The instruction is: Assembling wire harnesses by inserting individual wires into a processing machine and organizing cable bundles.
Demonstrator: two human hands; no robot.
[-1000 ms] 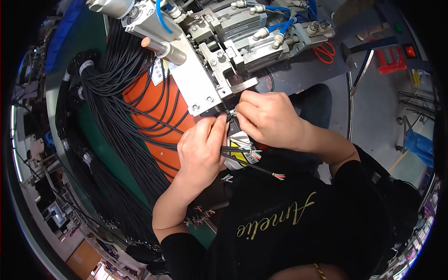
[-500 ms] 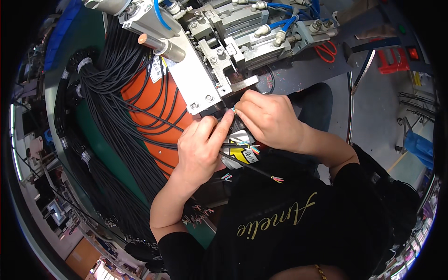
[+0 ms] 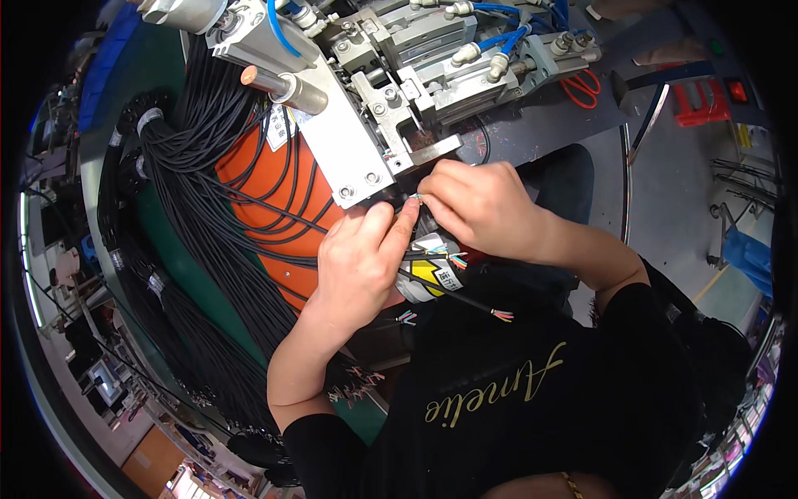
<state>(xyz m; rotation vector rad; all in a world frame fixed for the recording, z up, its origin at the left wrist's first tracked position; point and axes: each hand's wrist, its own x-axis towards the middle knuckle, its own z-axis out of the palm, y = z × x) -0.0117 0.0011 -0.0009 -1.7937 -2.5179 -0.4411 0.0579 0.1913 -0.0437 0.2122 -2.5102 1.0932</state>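
Observation:
My left hand (image 3: 357, 262) is closed, its thumb and index finger pinching the end of a black cable just below the machine's front corner. Thin coloured wires (image 3: 418, 197) show between the fingertips of both hands. My right hand (image 3: 482, 208) pinches these fine wires from the other side. Beneath my hands, more black cables (image 3: 453, 297) stick out with stripped ends of several colours, over a white and yellow label (image 3: 428, 279). The metal machine (image 3: 341, 150) stands right in front of my fingertips. The exact grip on the wires is partly hidden by my fingers.
Thick bundles of black cables (image 3: 199, 216) lie over an orange plate (image 3: 287, 179) and a green surface (image 3: 162, 216) at left. Blue air tubes (image 3: 503, 41) run over the machine's cylinders. A red stool (image 3: 702, 108) stands at far right.
Both hands stay at the same spot with small finger movements. The left index finger, stretched forward before, is now more bent, and the loose cable ends have shifted slightly right.

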